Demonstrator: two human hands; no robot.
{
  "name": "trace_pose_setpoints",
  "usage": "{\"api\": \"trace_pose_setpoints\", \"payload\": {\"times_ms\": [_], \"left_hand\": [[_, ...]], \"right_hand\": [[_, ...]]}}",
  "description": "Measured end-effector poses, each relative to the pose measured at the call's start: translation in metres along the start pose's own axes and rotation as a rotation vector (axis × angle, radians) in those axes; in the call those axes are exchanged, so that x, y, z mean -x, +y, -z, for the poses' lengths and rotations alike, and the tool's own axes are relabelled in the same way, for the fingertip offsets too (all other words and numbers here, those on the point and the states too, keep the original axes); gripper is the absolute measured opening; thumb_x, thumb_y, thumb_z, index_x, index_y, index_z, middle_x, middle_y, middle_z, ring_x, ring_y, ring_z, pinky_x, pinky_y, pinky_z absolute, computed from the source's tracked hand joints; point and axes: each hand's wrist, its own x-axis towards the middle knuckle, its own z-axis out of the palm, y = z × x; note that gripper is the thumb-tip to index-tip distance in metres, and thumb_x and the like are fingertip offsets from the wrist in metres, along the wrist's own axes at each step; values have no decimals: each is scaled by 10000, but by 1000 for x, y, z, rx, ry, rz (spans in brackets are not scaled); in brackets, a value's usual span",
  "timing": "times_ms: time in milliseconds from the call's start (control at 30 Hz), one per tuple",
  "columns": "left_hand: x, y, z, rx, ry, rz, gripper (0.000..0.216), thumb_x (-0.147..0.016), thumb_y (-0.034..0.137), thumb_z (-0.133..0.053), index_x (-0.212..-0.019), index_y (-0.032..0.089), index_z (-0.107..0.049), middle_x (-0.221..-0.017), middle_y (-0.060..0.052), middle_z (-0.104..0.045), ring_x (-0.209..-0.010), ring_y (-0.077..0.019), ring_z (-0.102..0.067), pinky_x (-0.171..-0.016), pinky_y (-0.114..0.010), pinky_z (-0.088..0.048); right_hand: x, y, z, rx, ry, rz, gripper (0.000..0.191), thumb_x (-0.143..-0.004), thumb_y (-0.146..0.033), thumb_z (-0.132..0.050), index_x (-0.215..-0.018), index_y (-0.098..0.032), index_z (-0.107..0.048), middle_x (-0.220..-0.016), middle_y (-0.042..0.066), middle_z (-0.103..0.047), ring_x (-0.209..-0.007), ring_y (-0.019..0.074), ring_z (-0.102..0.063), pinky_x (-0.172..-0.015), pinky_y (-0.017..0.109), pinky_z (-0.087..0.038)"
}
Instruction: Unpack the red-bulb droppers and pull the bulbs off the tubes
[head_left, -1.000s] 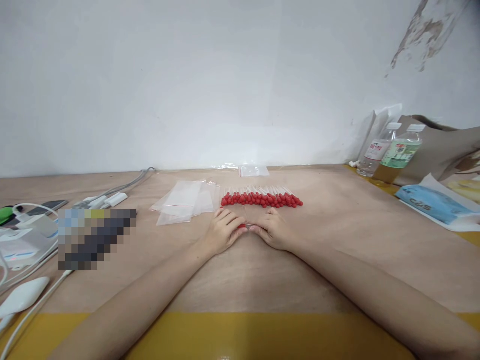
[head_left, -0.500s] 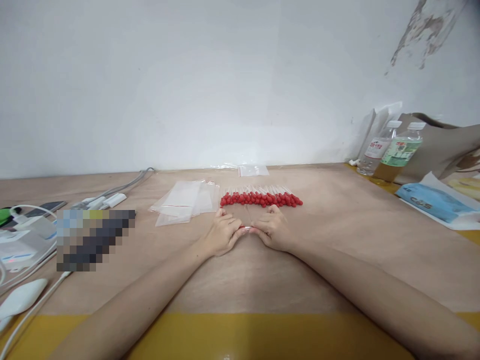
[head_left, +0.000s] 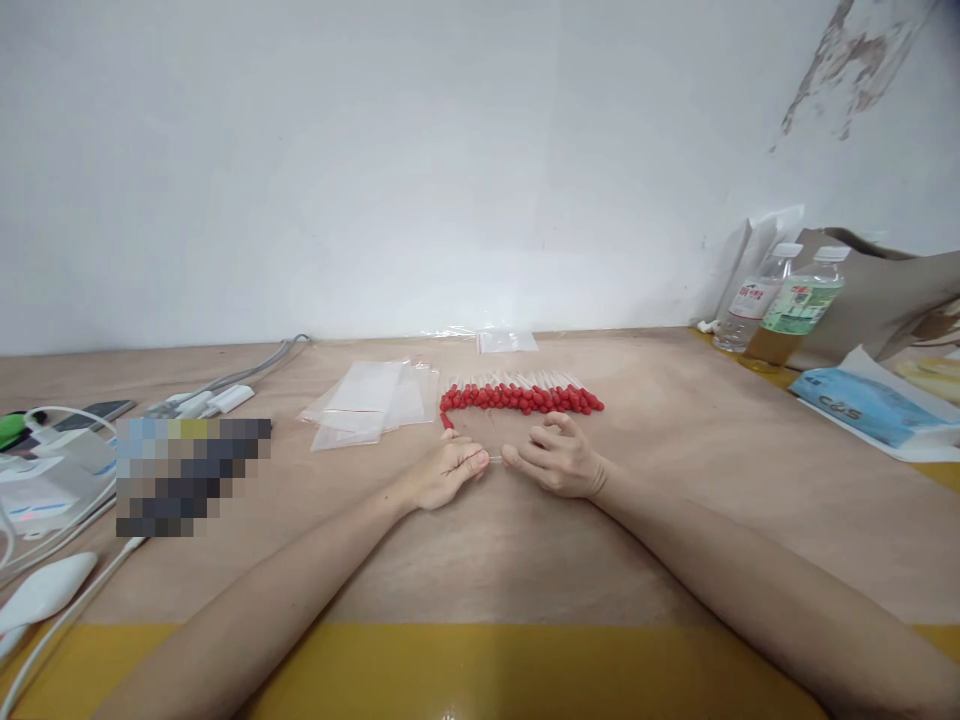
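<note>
Head view: left hand (head_left: pixel 448 474) pinching thin pale stem (head_left: pixel 495 459); right hand (head_left: pixel 561 464), grip indeterminable; bulbous red-tipped sticks (head_left: pixel 521 397), 12 o'clock.

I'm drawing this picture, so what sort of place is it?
Maybe an indoor work spot: a row of red-tipped thin white sticks and flat, clear plastic bags lie before a plain whitish wall.

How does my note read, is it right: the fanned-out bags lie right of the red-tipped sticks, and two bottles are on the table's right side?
One slip: the head view shows the fanned-out bags lying left of the red-tipped sticks, not right. The two bottles are on the right side, as noted.
</note>
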Motion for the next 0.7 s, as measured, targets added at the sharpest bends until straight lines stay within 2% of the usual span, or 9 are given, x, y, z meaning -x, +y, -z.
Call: {"api": "trace_pose_setpoints", "payload": {"times_ms": [133,267,333,400,467,567,700], "left_hand": [[4,-2,-1,-55,90,-8,344,-923,303,-248,-726,176,-500,-679,19,-553,-695,-116,-485,-776,-285,-306],[8,-4,-4,-247,263,-42,208,-890,312,-375,-967,190,-525,-840,-16,-614,-752,-138,-501,-770,-301,-309],[9,-4,-4,-341,317,-86,192,-876,313,-411,-946,189,-541,-819,-17,-622,-743,-145,-493,-763,-309,-307],[9,-4,-4,-415,339,-120,184,-869,309,-423,-875,188,-562,-758,-13,-619,-723,-151,-482,-750,-317,-302],[8,-3,-3,-440,333,-113,200,-873,303,-412,-828,186,-567,-723,-12,-611,-711,-152,-473,-741,-323,-296],[7,-3,-3,-407,288,-53,247,-889,304,-368,-794,180,-559,-686,-11,-585,-685,-145,-464,-724,-321,-291],[8,-4,-2,-332,242,5,301,-904,308,-316,-746,176,-536,-661,-6,-555,-664,-137,-465,-700,-311,-288]], "right_hand": [[-1,-4,0,-190,-99,-234,237,-890,-291,-387,-866,-222,-612,-631,-2,-587,-651,116,-445,-765,330,-233],[-3,-8,0,-629,-249,-525,327,-889,-374,-360,-818,-194,-624,-651,-2,-597,-610,104,-460,-715,296,-269],[-5,-8,0,-808,-329,-627,402,-889,-409,-326,-739,-176,-618,-580,-29,-544,-539,88,-420,-626,253,-276],[-6,-8,0,-902,-362,-665,461,-880,-438,-311,-645,-158,-591,-521,-46,-469,-495,77,-366,-551,229,-251],[-7,-8,0,-888,-345,-650,474,-876,-430,-325,-575,-150,-560,-493,-54,-429,-483,70,-340,-546,228,-237],[-8,-9,0,-723,-265,-576,431,-877,-378,-374,-568,-152,-571,-495,-49,-483,-508,71,-376,-632,257,-240],[-5,-11,-3,-451,-117,-476,301,-870,-348,-423,-753,-184,-647,-592,-1,-593,-606,99,-441,-693,297,-217]]}}
